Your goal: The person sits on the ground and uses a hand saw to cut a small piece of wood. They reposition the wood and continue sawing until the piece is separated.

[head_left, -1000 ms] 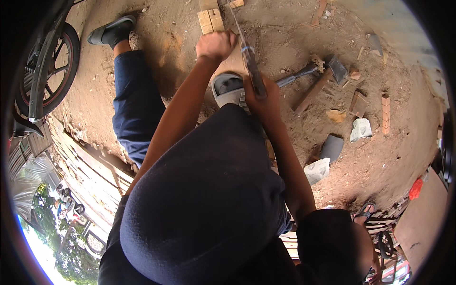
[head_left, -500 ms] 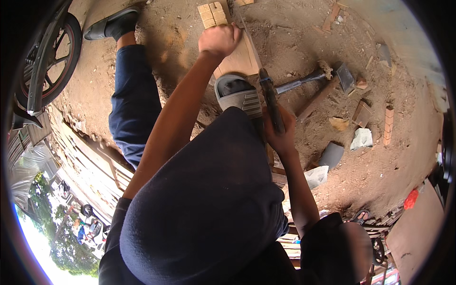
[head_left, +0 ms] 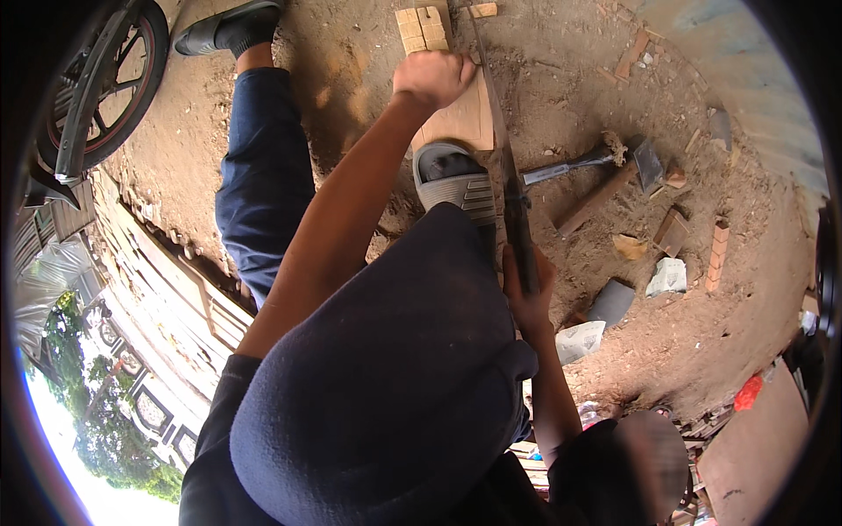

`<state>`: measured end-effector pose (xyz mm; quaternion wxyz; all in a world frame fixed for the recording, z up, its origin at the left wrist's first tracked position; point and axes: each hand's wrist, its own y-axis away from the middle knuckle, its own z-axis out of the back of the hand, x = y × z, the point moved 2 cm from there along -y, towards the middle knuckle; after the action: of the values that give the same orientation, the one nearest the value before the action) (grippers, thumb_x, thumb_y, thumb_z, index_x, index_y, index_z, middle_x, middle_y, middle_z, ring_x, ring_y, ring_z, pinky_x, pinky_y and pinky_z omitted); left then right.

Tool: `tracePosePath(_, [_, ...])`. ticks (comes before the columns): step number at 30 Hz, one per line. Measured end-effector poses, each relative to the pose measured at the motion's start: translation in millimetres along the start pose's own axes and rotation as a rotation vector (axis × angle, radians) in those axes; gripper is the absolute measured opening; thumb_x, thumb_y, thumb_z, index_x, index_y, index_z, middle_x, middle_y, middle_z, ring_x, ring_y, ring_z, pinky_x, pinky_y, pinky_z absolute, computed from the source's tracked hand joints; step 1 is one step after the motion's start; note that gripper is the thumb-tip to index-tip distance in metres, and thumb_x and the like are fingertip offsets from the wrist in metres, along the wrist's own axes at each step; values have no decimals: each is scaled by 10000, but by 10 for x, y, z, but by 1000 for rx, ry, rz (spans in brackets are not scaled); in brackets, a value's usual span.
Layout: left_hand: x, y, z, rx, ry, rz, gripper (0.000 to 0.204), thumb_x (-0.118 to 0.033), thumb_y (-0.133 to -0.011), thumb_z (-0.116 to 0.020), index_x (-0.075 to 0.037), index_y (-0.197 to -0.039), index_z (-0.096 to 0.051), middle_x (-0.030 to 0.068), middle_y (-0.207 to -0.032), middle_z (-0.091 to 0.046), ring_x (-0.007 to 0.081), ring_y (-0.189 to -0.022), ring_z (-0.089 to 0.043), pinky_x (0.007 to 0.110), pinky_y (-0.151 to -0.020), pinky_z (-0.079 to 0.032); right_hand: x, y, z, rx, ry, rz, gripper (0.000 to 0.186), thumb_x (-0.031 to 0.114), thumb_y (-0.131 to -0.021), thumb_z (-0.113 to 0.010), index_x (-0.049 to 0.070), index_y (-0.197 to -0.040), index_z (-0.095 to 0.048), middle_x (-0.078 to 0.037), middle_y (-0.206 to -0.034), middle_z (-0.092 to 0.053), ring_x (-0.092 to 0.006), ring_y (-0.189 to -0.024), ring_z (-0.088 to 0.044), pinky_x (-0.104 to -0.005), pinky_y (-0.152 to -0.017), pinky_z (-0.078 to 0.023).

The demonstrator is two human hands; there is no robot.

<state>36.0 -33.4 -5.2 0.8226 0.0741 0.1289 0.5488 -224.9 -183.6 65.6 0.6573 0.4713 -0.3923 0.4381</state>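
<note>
My left hand [head_left: 434, 81] is closed over a pale wooden board [head_left: 456, 123], just below a grooved light wood block [head_left: 421, 29] at the top. My right hand [head_left: 531, 280] grips the dark handle of a long, thin saw [head_left: 514, 202], whose blade runs up along the board's right edge. My right foot, in a grey slide sandal [head_left: 456, 188], is at the board's near end. Right of the saw lie a long chisel-like metal tool [head_left: 561, 168] and a wooden bar [head_left: 596, 200].
Metal plates [head_left: 649, 165], wood scraps [head_left: 674, 230] and white pieces [head_left: 668, 276] lie on the dirt ground [head_left: 745, 333]. A motorbike wheel [head_left: 127, 83] is at upper left, stacked planks [head_left: 175, 263] at left, corrugated sheeting [head_left: 745, 79] at upper right, and another person is partly visible at lower right.
My right hand and the saw have drawn back toward my body, down the picture, in steps. My left hand stays gripping the board; the view has shifted slightly.
</note>
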Motion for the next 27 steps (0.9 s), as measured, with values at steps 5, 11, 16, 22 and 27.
tracePosePath(5, [-4, 19, 1, 52, 71, 18, 440, -398, -933, -327, -88, -937, -640, 169, -898, -669, 344, -830, -651, 442, -755, -530, 169, -263, -84, -21, 129, 30, 192, 122, -905, -593, -4, -767, -549, -19, -598, -495, -70, -557, -445, -276, -488, -349])
tracePosePath(11, [-10, 49, 14, 64, 91, -1, 487, -408, -944, -309, -48, -896, -633, 173, -870, -671, 344, -828, -652, 444, -757, -526, 183, -174, -151, -52, 8, 20, 209, 135, -904, -595, -9, -758, -555, -8, -602, -487, -60, -580, -434, -271, -497, -346])
tracePosePath(16, [104, 39, -22, -1, 32, -21, 487, -397, -954, -303, -84, -850, -661, 142, -811, -690, 311, -747, -675, 416, -702, -554, 275, -118, -46, -8, 82, -17, 147, 136, -891, -590, -8, -860, -598, -146, -661, -573, -263, -575, -578, -364, -555, -439])
tracePosePath(22, [54, 16, -17, -18, 16, -85, 480, -368, -949, -317, -65, -822, -667, 143, -794, -683, 300, -751, -672, 413, -700, -552, 305, -253, -180, -22, 46, -14, 220, 156, -911, -593, -7, -769, -553, -6, -599, -485, -65, -575, -416, -282, -490, -337])
tracePosePath(27, [-24, 16, -135, -88, 54, -102, 429, -343, -939, -369, -61, -839, -677, 164, -990, -643, 318, -944, -632, 456, -760, -532, 311, 151, -10, 3, 51, -195, 160, 142, -906, -586, -11, -861, -586, -112, -661, -566, -170, -580, -544, -328, -546, -427])
